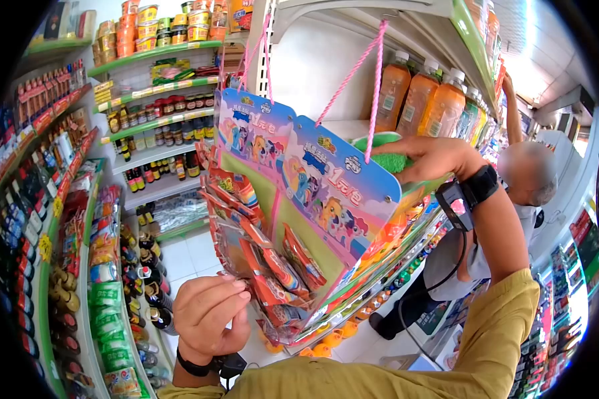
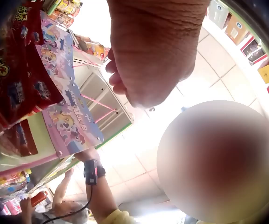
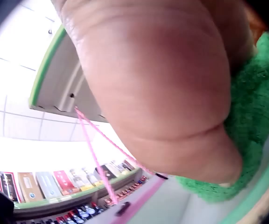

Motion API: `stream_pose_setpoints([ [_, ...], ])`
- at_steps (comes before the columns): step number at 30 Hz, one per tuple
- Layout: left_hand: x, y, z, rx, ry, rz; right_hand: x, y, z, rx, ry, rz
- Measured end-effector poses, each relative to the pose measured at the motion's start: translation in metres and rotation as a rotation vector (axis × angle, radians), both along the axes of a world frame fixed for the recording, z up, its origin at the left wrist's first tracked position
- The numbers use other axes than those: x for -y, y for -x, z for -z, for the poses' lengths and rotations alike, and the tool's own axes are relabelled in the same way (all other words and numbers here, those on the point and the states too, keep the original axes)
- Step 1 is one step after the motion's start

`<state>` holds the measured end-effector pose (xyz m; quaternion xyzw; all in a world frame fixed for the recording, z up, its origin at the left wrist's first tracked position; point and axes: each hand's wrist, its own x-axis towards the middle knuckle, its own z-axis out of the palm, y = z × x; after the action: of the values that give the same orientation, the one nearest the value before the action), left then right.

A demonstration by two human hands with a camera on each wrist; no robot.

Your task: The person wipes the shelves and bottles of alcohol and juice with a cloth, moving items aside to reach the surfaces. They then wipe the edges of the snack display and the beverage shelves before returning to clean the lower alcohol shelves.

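Note:
At the shelf behind the hanging display, my right hand (image 1: 436, 159) grips a fuzzy green cloth (image 1: 391, 161). The right wrist view shows the thumb pressing on the cloth (image 3: 258, 112), just above the green rim of a bowl (image 3: 246, 205). My left hand (image 1: 209, 316) is raised at the display's lower left with loosely curled fingers, holding nothing. Its fingertips are close to the edge of the clear pocket. Two cartoon-pony cards head the display (image 1: 336, 189), and its pockets carry red snack packets (image 1: 273, 256). Pink cords (image 1: 376, 90) suspend it from the shelf.
Bottles of orange drink (image 1: 419, 100) stand on the shelf behind my right hand. Another person (image 1: 526, 176) is at the right with an arm raised. Shelves of bottles and packets line the left, and tubs of noodles (image 1: 146, 30) sit at the back.

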<state>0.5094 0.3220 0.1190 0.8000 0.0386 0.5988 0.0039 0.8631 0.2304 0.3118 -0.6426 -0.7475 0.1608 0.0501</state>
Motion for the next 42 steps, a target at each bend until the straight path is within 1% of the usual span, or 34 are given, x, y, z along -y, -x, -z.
stream_pose_setpoints([
  [3, -0.021, 0.004, 0.008, -0.015, 0.044, 0.049, -0.021, -0.006, 0.0, 0.043, 0.059, 0.018],
  [4, -0.028, 0.006, 0.009, -0.02, 0.052, 0.054, -0.027, -0.006, -0.002, 0.023, 0.061, -0.008],
  [7, -0.049, 0.012, 0.014, -0.025, 0.089, 0.03, -0.05, -0.01, -0.006, 0.029, 0.142, 0.051],
  [8, -0.055, 0.013, 0.015, -0.023, 0.101, 0.026, -0.059, -0.012, -0.01, 0.058, 0.165, 0.022],
  [11, -0.066, 0.017, 0.017, -0.02, 0.116, 0.029, -0.077, 0.0, -0.016, -0.015, 0.246, 0.215],
  [12, -0.069, 0.018, 0.018, -0.03, 0.122, 0.029, -0.083, -0.007, -0.013, -0.281, 0.334, 0.251],
  [15, -0.075, 0.022, 0.022, -0.048, 0.134, 0.026, -0.099, -0.015, -0.016, -0.192, 0.383, 0.402],
  [16, -0.077, 0.024, 0.024, -0.05, 0.138, 0.025, -0.108, -0.029, -0.009, -0.187, 0.359, 0.306],
  [17, -0.08, 0.026, 0.025, -0.05, 0.143, 0.022, -0.11, -0.039, -0.008, -0.133, 0.348, 0.352],
  [19, -0.083, 0.032, 0.023, -0.043, 0.136, 0.007, -0.115, -0.022, -0.013, -0.021, 0.328, 0.441],
  [20, -0.084, 0.035, 0.022, -0.041, 0.134, 0.002, -0.109, -0.013, -0.022, 0.158, 0.274, 0.47],
  [23, -0.088, 0.045, 0.02, -0.031, 0.136, 0.004, -0.114, -0.041, -0.01, -0.036, 0.276, 0.395],
  [24, -0.089, 0.048, 0.02, -0.027, 0.135, 0.0, -0.109, -0.033, -0.01, 0.031, 0.212, 0.388],
  [27, -0.092, 0.056, 0.024, -0.031, 0.149, 0.008, -0.091, 0.002, -0.022, 0.078, 0.198, 0.48],
  [28, -0.092, 0.058, 0.025, -0.036, 0.159, 0.016, -0.087, 0.001, -0.021, 0.066, 0.23, 0.588],
  [29, -0.093, 0.059, 0.027, -0.042, 0.172, 0.026, -0.085, -0.055, -0.005, 0.113, 0.164, 0.476],
  [31, -0.094, 0.06, 0.034, -0.049, 0.184, 0.056, -0.071, -0.036, -0.01, 0.11, 0.177, 0.489],
  [32, -0.094, 0.061, 0.037, -0.052, 0.191, 0.073, -0.069, -0.053, -0.004, 0.129, 0.124, 0.297],
  [33, -0.096, 0.06, 0.04, -0.05, 0.196, 0.09, -0.061, -0.048, -0.003, 0.151, 0.053, 0.282],
  [35, -0.099, 0.058, 0.045, -0.053, 0.207, 0.121, -0.055, -0.037, -0.009, 0.208, 0.108, 0.321],
  [37, -0.1, 0.057, 0.05, -0.058, 0.217, 0.146, -0.043, -0.034, -0.013, 0.286, -0.016, 0.369],
  [38, -0.101, 0.058, 0.052, -0.065, 0.226, 0.159, -0.036, -0.015, -0.018, 0.233, -0.122, 0.362],
  [39, -0.103, 0.059, 0.054, -0.062, 0.238, 0.175, -0.029, -0.019, -0.021, 0.299, -0.211, 0.383],
  [41, -0.107, 0.058, 0.058, -0.053, 0.257, 0.203, -0.009, -0.01, -0.026, 0.267, -0.372, 0.365],
  [42, -0.108, 0.058, 0.059, -0.057, 0.258, 0.214, 0.002, -0.015, -0.03, 0.17, -0.386, 0.48],
])
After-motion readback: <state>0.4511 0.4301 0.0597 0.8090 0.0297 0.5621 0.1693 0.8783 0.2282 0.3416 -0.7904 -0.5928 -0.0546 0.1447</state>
